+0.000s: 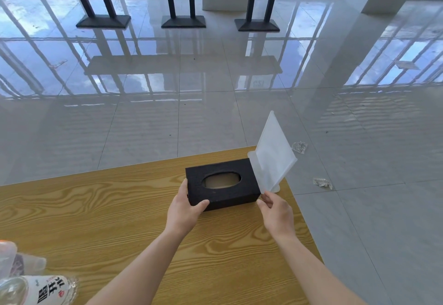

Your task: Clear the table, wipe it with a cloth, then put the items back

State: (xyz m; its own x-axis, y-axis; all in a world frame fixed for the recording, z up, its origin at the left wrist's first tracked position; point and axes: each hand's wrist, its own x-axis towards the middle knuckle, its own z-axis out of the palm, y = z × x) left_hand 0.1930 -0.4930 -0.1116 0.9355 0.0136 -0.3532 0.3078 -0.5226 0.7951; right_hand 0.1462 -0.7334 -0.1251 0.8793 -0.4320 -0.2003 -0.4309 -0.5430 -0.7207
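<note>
My left hand (183, 211) grips the near left end of the black tissue box (221, 183) at the table's (96, 208) far right corner; my right hand (278, 213) pinches the frosted sign holder (273, 156) beside it.

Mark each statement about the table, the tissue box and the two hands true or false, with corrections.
1. The left hand grips the black tissue box. True.
2. The right hand is empty. False: it pinches the clear plastic sign stand.
3. The tissue box sits on the floor. False: it rests on the wooden table.
4. A bottle lies at the table's near left corner. True.
5. Crumpled wrappers lie on the floor. True.
</note>
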